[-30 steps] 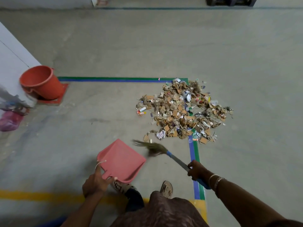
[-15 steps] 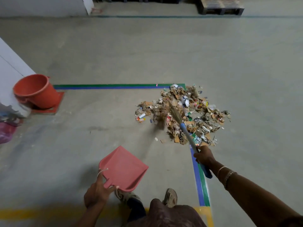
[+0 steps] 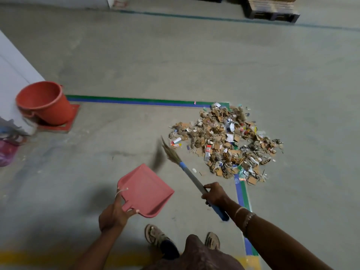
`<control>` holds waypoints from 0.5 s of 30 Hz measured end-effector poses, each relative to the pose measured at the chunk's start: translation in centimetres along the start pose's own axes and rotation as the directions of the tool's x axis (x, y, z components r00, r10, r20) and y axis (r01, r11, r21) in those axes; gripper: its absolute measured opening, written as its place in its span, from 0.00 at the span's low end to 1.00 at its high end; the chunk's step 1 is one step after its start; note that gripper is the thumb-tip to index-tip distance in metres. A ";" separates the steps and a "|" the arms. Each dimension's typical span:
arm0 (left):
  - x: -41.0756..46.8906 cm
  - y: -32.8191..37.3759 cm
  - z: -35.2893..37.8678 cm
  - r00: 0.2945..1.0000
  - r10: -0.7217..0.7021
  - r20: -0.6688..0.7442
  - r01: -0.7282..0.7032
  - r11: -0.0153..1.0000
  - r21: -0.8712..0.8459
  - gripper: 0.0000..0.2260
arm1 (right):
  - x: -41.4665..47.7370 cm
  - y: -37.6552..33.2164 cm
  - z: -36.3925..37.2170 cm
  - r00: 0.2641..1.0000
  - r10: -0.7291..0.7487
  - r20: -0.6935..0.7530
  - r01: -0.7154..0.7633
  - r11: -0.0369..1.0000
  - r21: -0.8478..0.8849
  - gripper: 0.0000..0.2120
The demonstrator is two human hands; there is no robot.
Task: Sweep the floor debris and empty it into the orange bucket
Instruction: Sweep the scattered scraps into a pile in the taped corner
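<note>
My left hand [image 3: 113, 218] grips pink dustpan [image 3: 145, 190] handle; right hand [image 3: 215, 193] wraps broom [image 3: 187, 172] shaft. Debris pile [image 3: 226, 141] lies ahead-right of right fingers; orange bucket [image 3: 45, 103] far ahead-left of left fingers.

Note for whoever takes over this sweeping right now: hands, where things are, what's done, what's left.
Left hand grips the pink plastic dustpan by its handle; no debris shows in it.
Right hand grips the blue-handled straw broom, bristles just left of the pile of cardboard and paper scraps.
The pile lies on the floor-tape corner; the orange plastic bucket sits at left by the wall.
Done: debris heaped. Left: sweep into pan, empty into bucket.
</note>
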State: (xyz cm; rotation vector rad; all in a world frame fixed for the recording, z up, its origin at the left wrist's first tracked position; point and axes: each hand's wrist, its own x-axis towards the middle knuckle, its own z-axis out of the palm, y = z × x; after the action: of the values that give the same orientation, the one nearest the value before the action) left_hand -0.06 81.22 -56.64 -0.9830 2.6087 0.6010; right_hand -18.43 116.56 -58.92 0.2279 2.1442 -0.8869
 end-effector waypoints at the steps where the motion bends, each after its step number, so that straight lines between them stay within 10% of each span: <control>1: 0.6 -0.6 -0.2 1.000 -0.002 0.003 0.002 1.000 -0.001 0.42 | 0.8 -1.6 0.7 1.000 0.019 0.013 -0.019 1.000 0.010 0.24; 10: 4.5 -3.5 -2.9 0.999 -0.034 -0.033 0.036 0.998 0.059 0.43 | 7.8 -10.6 0.4 0.972 0.225 -0.072 -0.216 0.969 0.117 0.09; 15: 7.0 -3.8 -4.2 0.999 -0.021 -0.029 0.022 0.999 0.045 0.45 | 10.0 -9.9 -3.3 0.936 0.279 -0.214 -0.247 0.955 0.167 0.17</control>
State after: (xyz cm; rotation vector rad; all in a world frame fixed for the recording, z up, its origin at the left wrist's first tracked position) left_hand -3.07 72.68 -56.88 -1.0118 2.6206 0.5240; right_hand -31.40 110.20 -59.61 0.7071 2.2003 -0.8847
